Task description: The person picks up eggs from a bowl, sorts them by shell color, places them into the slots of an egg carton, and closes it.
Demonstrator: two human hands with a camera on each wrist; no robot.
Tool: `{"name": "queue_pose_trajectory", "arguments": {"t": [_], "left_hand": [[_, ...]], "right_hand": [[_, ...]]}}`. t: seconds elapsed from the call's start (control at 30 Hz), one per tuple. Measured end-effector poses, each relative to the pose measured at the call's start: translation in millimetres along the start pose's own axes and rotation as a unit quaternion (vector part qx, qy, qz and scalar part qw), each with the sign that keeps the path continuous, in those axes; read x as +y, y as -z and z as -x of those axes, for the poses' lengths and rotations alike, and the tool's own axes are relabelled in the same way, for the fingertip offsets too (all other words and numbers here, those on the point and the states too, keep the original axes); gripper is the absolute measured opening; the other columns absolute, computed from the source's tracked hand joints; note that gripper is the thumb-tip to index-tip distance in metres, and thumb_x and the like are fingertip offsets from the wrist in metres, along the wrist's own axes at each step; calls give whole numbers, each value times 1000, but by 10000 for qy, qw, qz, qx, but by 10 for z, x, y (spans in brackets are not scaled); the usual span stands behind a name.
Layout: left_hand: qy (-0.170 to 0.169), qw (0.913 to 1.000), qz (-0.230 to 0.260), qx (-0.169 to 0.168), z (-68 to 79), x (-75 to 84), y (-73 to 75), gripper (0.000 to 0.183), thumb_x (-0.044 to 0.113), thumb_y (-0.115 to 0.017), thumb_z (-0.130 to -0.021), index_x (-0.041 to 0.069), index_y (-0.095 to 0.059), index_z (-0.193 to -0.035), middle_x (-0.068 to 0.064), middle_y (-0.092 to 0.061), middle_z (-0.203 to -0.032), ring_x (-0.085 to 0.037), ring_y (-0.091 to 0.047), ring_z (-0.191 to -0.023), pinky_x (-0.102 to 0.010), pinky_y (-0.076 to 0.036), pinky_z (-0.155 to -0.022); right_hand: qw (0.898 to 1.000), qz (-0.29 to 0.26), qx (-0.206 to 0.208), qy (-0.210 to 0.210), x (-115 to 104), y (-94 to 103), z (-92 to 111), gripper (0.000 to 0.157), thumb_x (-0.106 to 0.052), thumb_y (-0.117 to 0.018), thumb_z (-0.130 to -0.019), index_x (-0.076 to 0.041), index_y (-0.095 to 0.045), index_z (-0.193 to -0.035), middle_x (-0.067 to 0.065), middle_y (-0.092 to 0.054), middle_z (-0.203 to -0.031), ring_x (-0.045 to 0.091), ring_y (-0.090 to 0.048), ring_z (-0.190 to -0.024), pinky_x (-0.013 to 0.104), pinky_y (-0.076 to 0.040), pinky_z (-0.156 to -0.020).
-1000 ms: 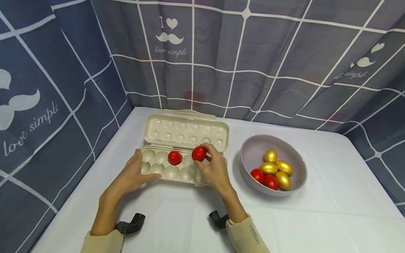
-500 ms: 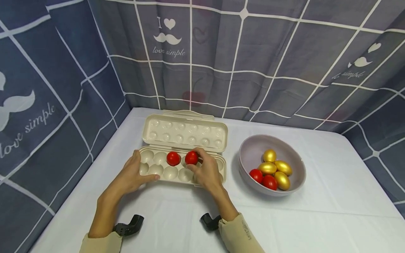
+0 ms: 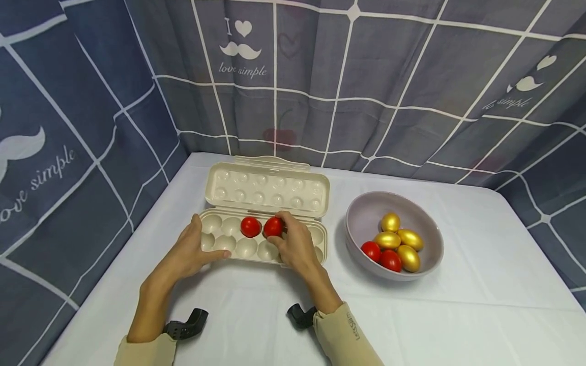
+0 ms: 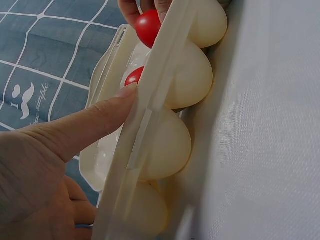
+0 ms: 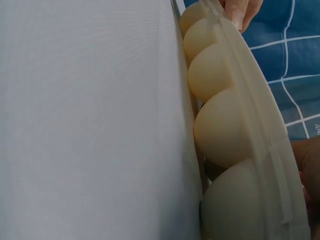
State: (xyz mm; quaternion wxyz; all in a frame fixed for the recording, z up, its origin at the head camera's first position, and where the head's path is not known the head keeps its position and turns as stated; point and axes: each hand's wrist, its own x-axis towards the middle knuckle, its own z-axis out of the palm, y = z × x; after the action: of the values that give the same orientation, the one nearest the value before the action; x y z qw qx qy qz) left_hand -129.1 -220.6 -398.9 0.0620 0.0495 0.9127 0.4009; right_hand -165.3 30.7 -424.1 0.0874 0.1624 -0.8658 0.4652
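A cream plastic egg carton (image 3: 246, 247) lies with its cups toward me, its dimpled lid (image 3: 267, 189) folded back. My left hand (image 3: 187, 256) holds the carton's left end, the thumb (image 4: 107, 114) along the front rim and the other fingers round the side. One red egg (image 3: 250, 227) sits in a back-row cup. Just right of it, my right hand (image 3: 297, 244) pinches a second red egg (image 3: 272, 226) between thumb and fingers, low at a back-row cup. That egg's right side is hidden by the fingers. The right wrist view shows mostly the undersides of the cups (image 5: 222, 127).
To the right stands a mauve bowl (image 3: 361, 218) holding several gold eggs (image 3: 410, 239) and two red eggs (image 3: 390, 260). A white cloth (image 3: 494, 264) covers the table. Dark checked curtains (image 3: 316, 66) hang behind and at both sides.
My right hand has moved left and slightly down with its red egg, bringing it beside the other red egg at the back row. The left hand keeps its hold on the carton.
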Motion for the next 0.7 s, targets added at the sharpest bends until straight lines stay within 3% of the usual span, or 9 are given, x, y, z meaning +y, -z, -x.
{"name": "queue_pose_trajectory", "arguments": {"t": [0.33,0.7], "left_hand": [[64,9999,113,-36,4,7,2,127,35,-83,-79,-14,12,-148,-39,2,-155,-52,-4,-143,-64,-10,-113],[32,9999,117,-37,5,18,6,125,32,-84,-79,-14,9,-149,-40,-2,-154,-53,-8,-142,-65,-12,-112]], "right_hand": [[9999,161,-24,53,-15,1,3,47,0,-82,-78,-1,-61,-120,14,-71,-109,25,-68,-101,36,-54,-89],[9995,-227,-188,-54,24,-1,7,50,3,-78,-80,4,-57,-126,18,-66,-119,28,-66,-107,33,-53,-90]]}}
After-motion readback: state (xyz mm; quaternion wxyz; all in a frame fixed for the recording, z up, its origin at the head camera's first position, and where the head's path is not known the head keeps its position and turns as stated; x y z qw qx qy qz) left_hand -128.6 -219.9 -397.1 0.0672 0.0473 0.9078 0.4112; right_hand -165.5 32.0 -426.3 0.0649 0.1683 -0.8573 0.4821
